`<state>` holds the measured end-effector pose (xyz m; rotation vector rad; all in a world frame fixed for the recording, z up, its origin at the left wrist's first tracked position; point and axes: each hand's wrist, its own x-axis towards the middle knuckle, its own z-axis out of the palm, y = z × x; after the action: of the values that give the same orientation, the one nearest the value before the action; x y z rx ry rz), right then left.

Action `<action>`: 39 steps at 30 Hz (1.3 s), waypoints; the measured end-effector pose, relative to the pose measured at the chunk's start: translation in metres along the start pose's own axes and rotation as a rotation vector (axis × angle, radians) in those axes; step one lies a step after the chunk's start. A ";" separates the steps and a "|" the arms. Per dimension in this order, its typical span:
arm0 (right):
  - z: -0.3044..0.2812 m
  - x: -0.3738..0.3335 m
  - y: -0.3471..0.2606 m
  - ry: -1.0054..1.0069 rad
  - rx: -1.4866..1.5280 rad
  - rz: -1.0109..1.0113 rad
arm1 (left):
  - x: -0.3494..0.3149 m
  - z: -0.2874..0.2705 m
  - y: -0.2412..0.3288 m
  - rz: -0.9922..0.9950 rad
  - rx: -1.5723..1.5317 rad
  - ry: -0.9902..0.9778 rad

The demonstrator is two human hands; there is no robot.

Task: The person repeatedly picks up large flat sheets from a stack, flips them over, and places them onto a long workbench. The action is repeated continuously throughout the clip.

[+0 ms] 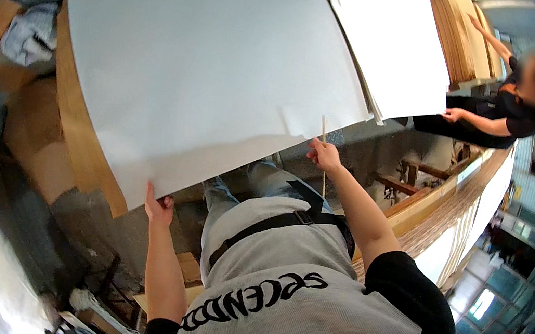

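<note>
A large white sheet (222, 56) spreads out in front of me, over a brown sheet (71, 117) that shows along its left side. My left hand (160, 206) is at the near left edge of the white sheet, one finger stretched against it and the others curled, gripping that edge. At the near right edge, my right hand (324, 156) is closed round a thin wooden stick (324, 128), which points up past the sheet's edge. Whether those fingers also pinch the sheet, I cannot tell.
On the right, another person (496, 118) has one hand at a second white sheet (396, 48) and the other arm reaching toward stacked brown boards (456, 36). A long stack of sheets (444, 214) lies at my right. Crumpled grey cloth (30, 35) sits far left.
</note>
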<state>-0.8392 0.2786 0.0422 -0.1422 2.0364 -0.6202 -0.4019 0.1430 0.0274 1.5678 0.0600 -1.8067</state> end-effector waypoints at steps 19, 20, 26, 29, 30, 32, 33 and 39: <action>-0.021 -0.001 -0.008 -0.312 0.408 0.060 | -0.078 0.030 0.027 0.107 0.231 0.231; -0.022 -0.001 -0.008 -0.330 0.437 0.049 | -0.081 0.032 0.031 0.103 0.253 0.250; -0.014 -0.005 -0.021 -0.441 0.604 0.053 | -0.111 0.053 0.062 0.141 0.336 0.341; 0.007 0.000 -0.022 -0.328 0.578 0.002 | -0.123 0.070 0.087 0.222 0.436 0.295; 0.012 -0.002 -0.022 -0.269 0.575 -0.018 | -0.116 0.070 0.100 0.259 0.466 0.244; 0.027 0.006 -0.012 -0.213 0.505 -0.092 | -0.122 0.112 0.121 0.374 0.520 0.213; 0.029 0.002 -0.015 -0.196 0.498 -0.106 | -0.127 0.132 0.133 0.427 0.547 0.192; 0.002 -0.065 -0.026 -0.188 0.683 -0.267 | -0.149 0.272 0.205 0.796 0.535 -0.452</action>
<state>-0.8075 0.2775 0.1050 -0.0612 1.5394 -1.3788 -0.5210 -0.0653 0.3117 1.1888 -1.1699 -1.5078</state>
